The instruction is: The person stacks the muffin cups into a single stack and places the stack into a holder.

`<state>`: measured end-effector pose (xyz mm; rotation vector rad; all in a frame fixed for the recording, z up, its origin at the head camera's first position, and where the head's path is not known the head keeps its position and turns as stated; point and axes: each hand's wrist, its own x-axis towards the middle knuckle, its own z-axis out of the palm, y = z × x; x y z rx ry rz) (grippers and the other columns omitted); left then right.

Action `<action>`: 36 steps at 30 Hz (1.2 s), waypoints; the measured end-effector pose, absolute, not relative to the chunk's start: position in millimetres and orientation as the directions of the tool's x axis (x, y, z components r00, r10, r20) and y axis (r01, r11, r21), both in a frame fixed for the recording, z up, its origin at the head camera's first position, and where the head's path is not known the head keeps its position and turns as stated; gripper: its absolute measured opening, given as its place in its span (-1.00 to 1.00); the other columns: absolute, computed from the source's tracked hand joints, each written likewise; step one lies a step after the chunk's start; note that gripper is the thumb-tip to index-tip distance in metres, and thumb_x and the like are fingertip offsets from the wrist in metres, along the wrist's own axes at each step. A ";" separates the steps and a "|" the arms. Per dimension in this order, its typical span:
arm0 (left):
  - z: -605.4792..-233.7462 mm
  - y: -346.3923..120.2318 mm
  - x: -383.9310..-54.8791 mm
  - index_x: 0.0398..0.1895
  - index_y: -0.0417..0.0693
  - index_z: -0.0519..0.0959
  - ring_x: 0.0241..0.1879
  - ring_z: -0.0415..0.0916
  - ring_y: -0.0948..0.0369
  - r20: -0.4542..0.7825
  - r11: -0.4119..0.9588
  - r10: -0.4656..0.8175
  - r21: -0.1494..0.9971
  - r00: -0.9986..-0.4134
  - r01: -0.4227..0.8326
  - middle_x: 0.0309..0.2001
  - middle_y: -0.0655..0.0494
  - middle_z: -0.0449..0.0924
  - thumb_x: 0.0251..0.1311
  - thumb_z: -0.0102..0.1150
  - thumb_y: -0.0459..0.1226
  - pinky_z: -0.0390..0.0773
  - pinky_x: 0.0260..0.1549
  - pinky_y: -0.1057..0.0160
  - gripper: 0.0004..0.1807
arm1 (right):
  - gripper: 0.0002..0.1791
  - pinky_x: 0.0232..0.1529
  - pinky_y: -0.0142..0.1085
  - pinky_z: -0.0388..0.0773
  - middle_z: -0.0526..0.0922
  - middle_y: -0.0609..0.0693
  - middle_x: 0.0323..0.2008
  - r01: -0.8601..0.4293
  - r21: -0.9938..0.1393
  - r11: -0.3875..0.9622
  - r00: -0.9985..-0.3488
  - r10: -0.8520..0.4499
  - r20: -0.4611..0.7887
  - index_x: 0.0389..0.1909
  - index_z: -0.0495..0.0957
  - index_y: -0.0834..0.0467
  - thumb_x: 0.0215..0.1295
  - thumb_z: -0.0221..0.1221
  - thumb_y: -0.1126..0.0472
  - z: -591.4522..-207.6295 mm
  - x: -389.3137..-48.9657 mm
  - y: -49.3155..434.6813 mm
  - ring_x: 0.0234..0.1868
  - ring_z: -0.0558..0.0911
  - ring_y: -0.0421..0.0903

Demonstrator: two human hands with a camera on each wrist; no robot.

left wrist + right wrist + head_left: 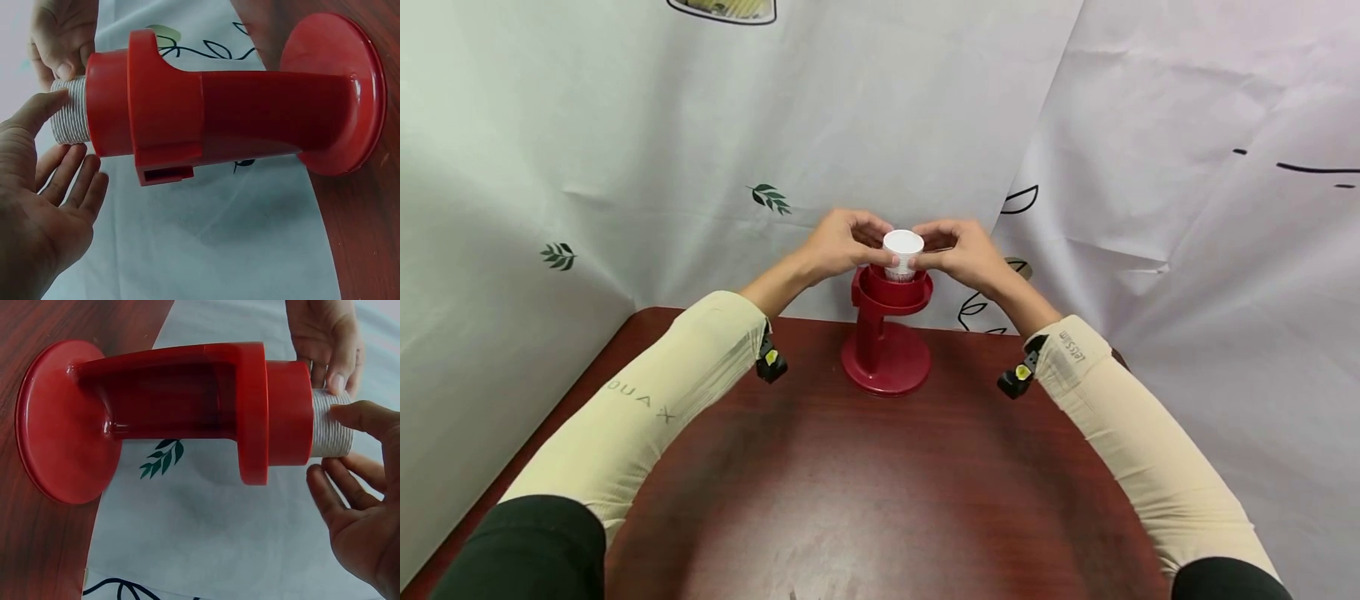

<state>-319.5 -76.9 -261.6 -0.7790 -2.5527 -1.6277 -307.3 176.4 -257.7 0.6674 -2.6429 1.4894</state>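
A stack of white paper cups (pixel 903 242) rises out of the round top of a red stand (pixel 891 333). My left hand (pixel 847 243) holds the stack from the left, its thumb against the cup rims and the fingers round the far side. From the right, my right hand (pixel 961 252) holds the same stack, thumb in front and fingers behind. In the left wrist view the ridged rims of the nested cups (pixel 70 115) stick out of the red collar (pixel 111 103). The lower part of the stack is hidden inside the collar.
The stand's round base (pixel 887 375) rests near the far edge of a dark reddish-brown table (pixel 880 492). Close behind hangs a white cloth (pixel 910 108) with printed leaves. Wrist cameras are strapped over both pale sleeves (pixel 700 358).
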 end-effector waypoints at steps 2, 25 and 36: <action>-263.7 -75.8 -318.8 0.19 -0.22 0.79 0.02 0.75 0.07 0.275 0.342 0.399 0.840 -0.875 0.421 0.08 -0.16 0.86 0.22 0.66 -0.32 0.75 0.05 0.28 -0.53 | -0.48 0.05 -0.36 0.78 0.87 0.20 0.12 -0.383 -0.803 0.457 -0.907 -0.351 0.233 0.27 0.77 0.20 0.30 0.58 0.21 -259.4 -307.2 176.1 0.12 0.83 0.02; -268.2 -74.8 -319.0 0.41 -0.17 0.66 0.47 0.58 -0.09 0.083 0.433 0.412 0.858 -0.907 0.276 0.40 -0.11 0.67 0.33 0.56 -0.19 0.69 0.44 -0.12 -0.38 | -0.43 0.44 0.09 0.72 0.75 0.26 0.37 -0.280 -0.783 0.555 -0.941 -0.320 0.110 0.37 0.70 0.22 0.38 0.46 0.15 -263.2 -305.1 174.5 0.46 0.70 0.19; -280.5 -91.2 -314.1 0.58 -0.07 0.56 0.56 0.49 -0.11 0.129 0.453 0.390 0.835 -0.912 0.312 0.57 -0.07 0.57 0.41 0.49 0.10 0.60 0.56 -0.25 -0.21 | -0.47 0.52 0.20 0.66 0.69 0.20 0.45 -0.274 -0.766 0.582 -0.953 -0.270 0.136 0.41 0.68 0.19 0.52 0.39 0.07 -270.7 -297.0 196.2 0.49 0.64 0.18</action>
